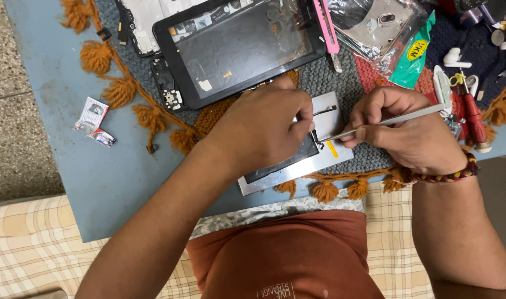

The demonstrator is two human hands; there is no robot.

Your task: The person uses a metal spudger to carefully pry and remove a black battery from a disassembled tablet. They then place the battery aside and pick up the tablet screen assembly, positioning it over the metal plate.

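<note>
Looking down over the workbench, we see our left hand (262, 130) pressing down on a silver tablet shell (297, 169) that lies on a grey knitted mat (341, 72), its near edge almost flush with the mat's orange tassel fringe (325, 191) and close to the front edge of the blue table (114, 182). Our left fingers are curled and pinched over the shell's upper part, but what they pinch is hidden beneath them, so we cannot tell whether anything is gripped. Our right hand (408, 130) is clenched around a slim metal tool (385, 122), whose tip meets the shell just beside the left fingertips. Open room lies mainly to the left, on bare blue tabletop holding only a small crumpled wrapper (93, 122). Behind the hands, a black tablet frame (236, 50) crowds the mat, touching or nearly touching our left knuckles. To the right, a red-handled screwdriver (475, 119) sits near our right wrist, among small parts too cluttered to make out. A clear bag with a phone back (380, 25) is cut off by the top edge. Much of the shell's dark interior is covered by our left hand.
</note>
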